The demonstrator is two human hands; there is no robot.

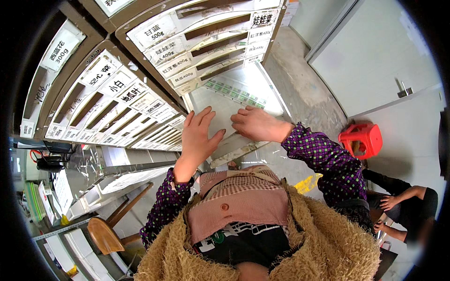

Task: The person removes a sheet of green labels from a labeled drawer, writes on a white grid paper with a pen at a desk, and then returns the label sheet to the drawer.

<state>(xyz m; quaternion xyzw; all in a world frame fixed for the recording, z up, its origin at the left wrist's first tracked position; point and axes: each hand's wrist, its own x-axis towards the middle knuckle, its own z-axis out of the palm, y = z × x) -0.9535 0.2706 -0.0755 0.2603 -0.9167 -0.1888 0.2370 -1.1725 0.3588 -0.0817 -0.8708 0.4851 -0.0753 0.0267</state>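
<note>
A pulled-out drawer lies in front of me, holding pale sheets with a strip of small green-and-white printed labels across them. My left hand is over the drawer's left side, fingers stretched and spread, with nothing in it. Over the drawer's right side is my right hand, palm down, its fingers loosely bent toward the left hand. I see nothing held in it. Whether its fingertips touch the sheets I cannot tell. A gap separates the two hands.
Cabinets of labelled white drawers stand to the left and ahead. A red plastic stool is at the right, below a grey door. Another person sits at the lower right. A wooden chair stands lower left.
</note>
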